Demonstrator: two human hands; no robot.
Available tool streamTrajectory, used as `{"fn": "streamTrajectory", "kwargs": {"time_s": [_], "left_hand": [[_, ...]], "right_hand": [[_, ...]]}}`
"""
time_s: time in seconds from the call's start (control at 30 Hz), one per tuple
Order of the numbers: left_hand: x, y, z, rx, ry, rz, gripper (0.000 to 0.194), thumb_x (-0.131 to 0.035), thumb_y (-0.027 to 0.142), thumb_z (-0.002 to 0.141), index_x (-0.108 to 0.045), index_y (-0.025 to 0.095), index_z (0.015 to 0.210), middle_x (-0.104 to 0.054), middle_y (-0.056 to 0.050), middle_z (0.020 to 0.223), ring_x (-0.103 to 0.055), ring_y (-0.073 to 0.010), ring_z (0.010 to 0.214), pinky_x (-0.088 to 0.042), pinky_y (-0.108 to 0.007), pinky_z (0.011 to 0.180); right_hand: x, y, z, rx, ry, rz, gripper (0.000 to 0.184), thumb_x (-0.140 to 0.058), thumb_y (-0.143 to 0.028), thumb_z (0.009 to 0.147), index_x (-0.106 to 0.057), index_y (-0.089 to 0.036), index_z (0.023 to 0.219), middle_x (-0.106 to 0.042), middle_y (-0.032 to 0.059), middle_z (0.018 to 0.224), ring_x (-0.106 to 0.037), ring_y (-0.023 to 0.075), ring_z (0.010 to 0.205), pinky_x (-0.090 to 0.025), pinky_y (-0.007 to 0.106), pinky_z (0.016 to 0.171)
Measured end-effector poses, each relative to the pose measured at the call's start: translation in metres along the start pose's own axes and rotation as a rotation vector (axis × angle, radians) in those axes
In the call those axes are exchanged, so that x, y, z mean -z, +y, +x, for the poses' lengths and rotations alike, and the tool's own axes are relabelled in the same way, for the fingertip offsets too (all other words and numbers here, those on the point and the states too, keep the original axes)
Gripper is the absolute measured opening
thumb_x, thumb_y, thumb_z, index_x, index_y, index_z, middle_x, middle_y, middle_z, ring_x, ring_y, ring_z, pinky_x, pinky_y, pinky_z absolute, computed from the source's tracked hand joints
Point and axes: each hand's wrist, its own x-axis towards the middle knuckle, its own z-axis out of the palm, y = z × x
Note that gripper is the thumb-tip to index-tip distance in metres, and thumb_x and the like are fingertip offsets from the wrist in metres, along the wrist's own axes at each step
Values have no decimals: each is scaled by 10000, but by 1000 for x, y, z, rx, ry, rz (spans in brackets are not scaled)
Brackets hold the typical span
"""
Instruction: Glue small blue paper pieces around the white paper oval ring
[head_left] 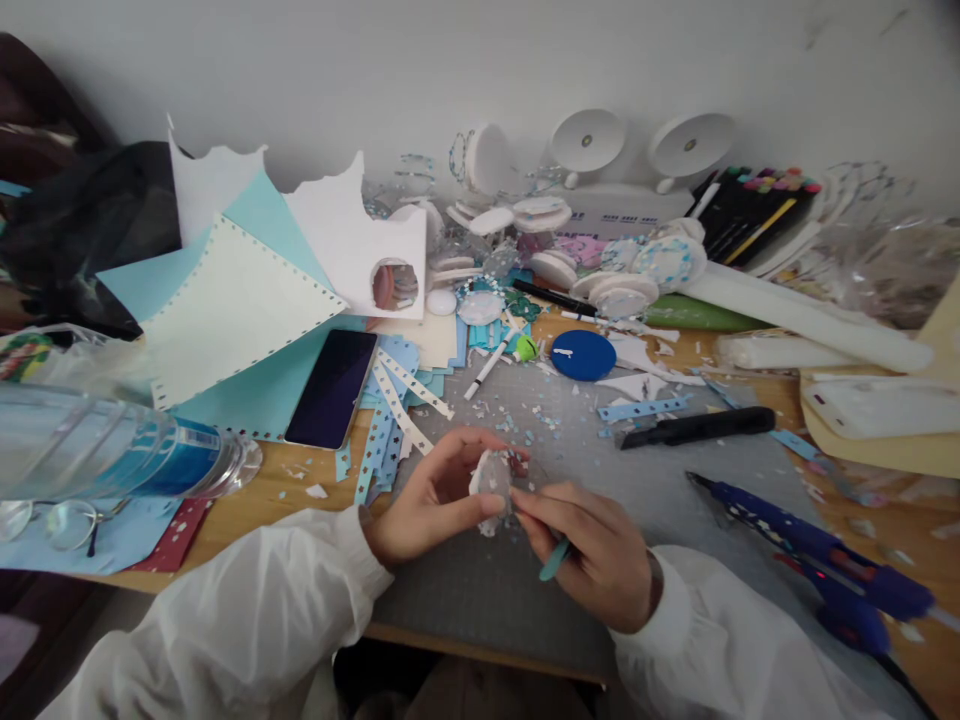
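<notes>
My left hand (pixel 442 495) grips a small white paper disc (pixel 491 485) by its edge, tilted over the grey cutting mat (pixel 465 610). The disc's rim looks uneven, and fine bits show along it. Close on the right, my right hand (pixel 589 545) is closed around a thin tool with a teal end (pixel 555 560). Its working tip lies hidden among the fingers, near the disc. Paper scraps in white and light blue are scattered over the mat just beyond both hands.
At right lie a blue hot glue gun (pixel 817 550) and a black utility knife (pixel 697 428). Left are a phone (pixel 332 388), a water bottle (pixel 97 440) and glasses (pixel 71 522). Paper sheets (pixel 240 320), a blue disc (pixel 583 355) and several finished white discs (pixel 540 213) sit farther back.
</notes>
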Motion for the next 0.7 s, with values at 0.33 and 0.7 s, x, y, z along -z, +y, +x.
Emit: {"fn": "streamTrajectory", "kwargs": {"time_s": [0.33, 0.7], "left_hand": [[3, -10, -2, 85, -10, -188, 379, -685, 243, 824, -524, 218, 1166, -645, -96, 1207, -611, -230, 1103, -449, -322, 918], [0, -7, -2, 204, -69, -343, 358, -644, 251, 858, -523, 227, 1194, -655, -101, 1176, -629, -208, 1073, -460, -300, 905]], "right_hand": [[-3, 0, 2, -1, 62, 24, 237, -557, -83, 869, -625, -186, 1072, -666, 29, 772, -628, 116, 666, -508, 214, 605], [2, -4, 4, 54, 42, 17, 245, -542, -103, 887, -592, -180, 1115, -651, 32, 784, -627, 113, 669, -525, 198, 612]]}}
